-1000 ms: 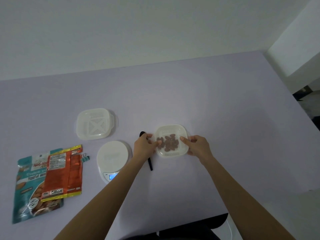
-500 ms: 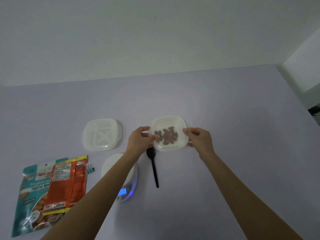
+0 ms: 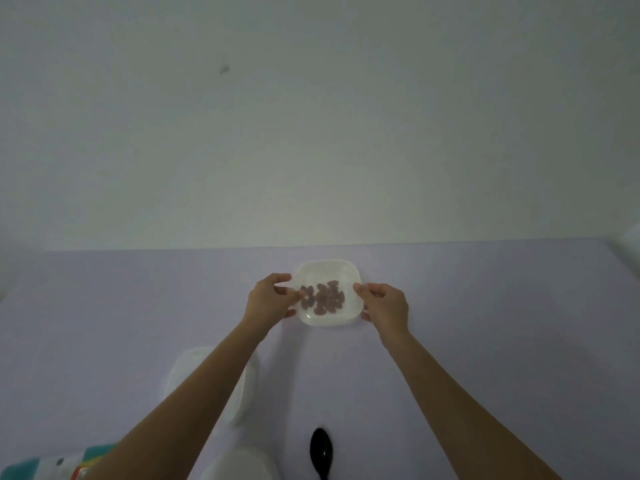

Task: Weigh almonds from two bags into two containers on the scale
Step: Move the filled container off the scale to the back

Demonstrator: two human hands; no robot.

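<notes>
A white square container (image 3: 325, 271) with several brown almonds (image 3: 323, 299) in it is at the far side of the lilac table (image 3: 485, 323). My left hand (image 3: 270, 299) pinches its left rim and my right hand (image 3: 384, 306) grips its right rim. A second white container (image 3: 194, 372) lies nearer, half hidden under my left forearm. The white scale (image 3: 242, 465) shows at the bottom edge. The corner of a teal almond bag (image 3: 31, 467) and a bit of an orange bag (image 3: 81, 471) peek in at the bottom left.
A black spoon (image 3: 321, 448) lies on the table near the bottom edge, right of the scale. A pale wall (image 3: 311, 116) rises right behind the table's far edge, close to the held container.
Both hands have carried the almond container away from me toward the far edge of the table. The view tilted up, so the scale, spoon and bags slid to the bottom.
</notes>
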